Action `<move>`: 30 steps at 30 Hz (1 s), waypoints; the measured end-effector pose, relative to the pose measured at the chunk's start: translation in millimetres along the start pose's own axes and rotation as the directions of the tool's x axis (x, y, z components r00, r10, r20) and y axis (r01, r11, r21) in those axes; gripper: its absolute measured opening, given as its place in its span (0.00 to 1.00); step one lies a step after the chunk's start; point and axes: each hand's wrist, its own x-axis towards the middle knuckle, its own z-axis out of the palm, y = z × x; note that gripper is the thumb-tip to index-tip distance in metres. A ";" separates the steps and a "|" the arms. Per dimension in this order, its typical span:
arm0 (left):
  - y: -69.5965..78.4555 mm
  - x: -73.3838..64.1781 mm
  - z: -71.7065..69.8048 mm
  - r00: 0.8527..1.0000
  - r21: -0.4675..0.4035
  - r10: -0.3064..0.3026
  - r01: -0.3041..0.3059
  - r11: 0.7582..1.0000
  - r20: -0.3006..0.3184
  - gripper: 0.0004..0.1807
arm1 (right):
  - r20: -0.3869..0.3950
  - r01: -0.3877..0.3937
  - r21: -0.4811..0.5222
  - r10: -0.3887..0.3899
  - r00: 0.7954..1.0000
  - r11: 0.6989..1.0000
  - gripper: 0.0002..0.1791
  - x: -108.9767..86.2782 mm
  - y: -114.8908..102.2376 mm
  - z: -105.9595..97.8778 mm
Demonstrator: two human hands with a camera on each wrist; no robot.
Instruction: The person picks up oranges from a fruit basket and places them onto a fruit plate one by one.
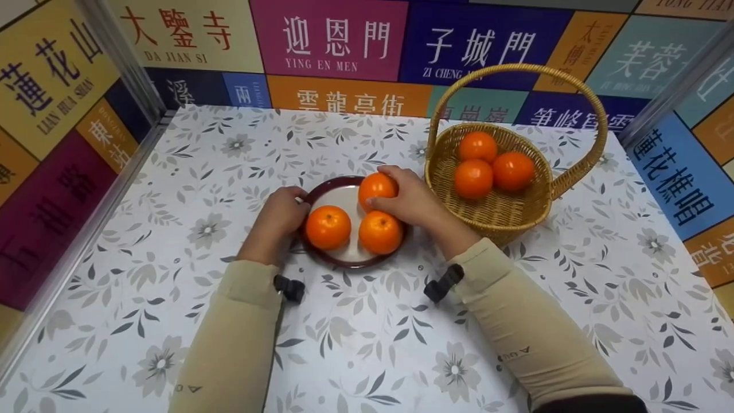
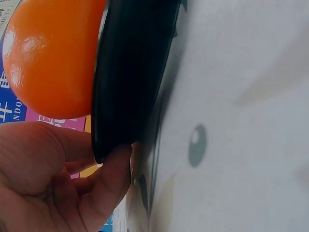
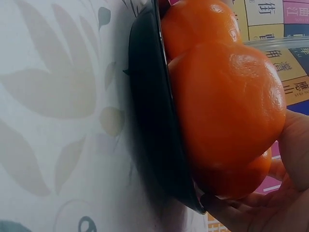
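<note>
A round plate (image 1: 348, 198) with a dark red rim and pale inside stands on the table, bearing three oranges. My left hand (image 1: 282, 213) pinches its left rim, and the left wrist view shows thumb and fingers on either side of the plate's edge (image 2: 128, 72). With my right hand (image 1: 410, 198) I hold the back right orange (image 1: 375, 190), thumb on the near side and fingers around the far side. Another orange (image 1: 379, 233) sits just in front of it, and a third orange (image 1: 328, 228) is at the left. The right wrist view shows the front orange (image 3: 227, 106) partly covering the held one.
Right of the plate stands a woven basket (image 1: 493, 217) with a tall arched handle (image 1: 596, 115); three oranges (image 1: 493, 166) lie in it. A floral cloth (image 1: 355, 344) covers the table. Panels with printed characters (image 1: 338, 40) stand along the back and sides.
</note>
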 end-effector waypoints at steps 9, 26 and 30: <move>1.8 -0.3 -1.0 1.000 0.004 -0.004 0.004 1.000 0.003 0.15 | 0.004 -0.024 -0.073 0.024 1.000 0.997 0.44 -3.4 -4.5 -2.0; -1.4 -3.0 -0.4 1.000 -0.033 0.004 -0.004 0.999 0.016 0.16 | -0.037 0.008 -0.236 -0.017 0.999 0.972 0.42 -22.2 -15.7 -18.8; -1.6 -3.0 -0.2 1.000 -0.036 0.009 -0.008 0.999 0.014 0.16 | -0.053 0.008 -0.258 -0.022 0.998 0.966 0.43 -28.2 -18.7 -26.3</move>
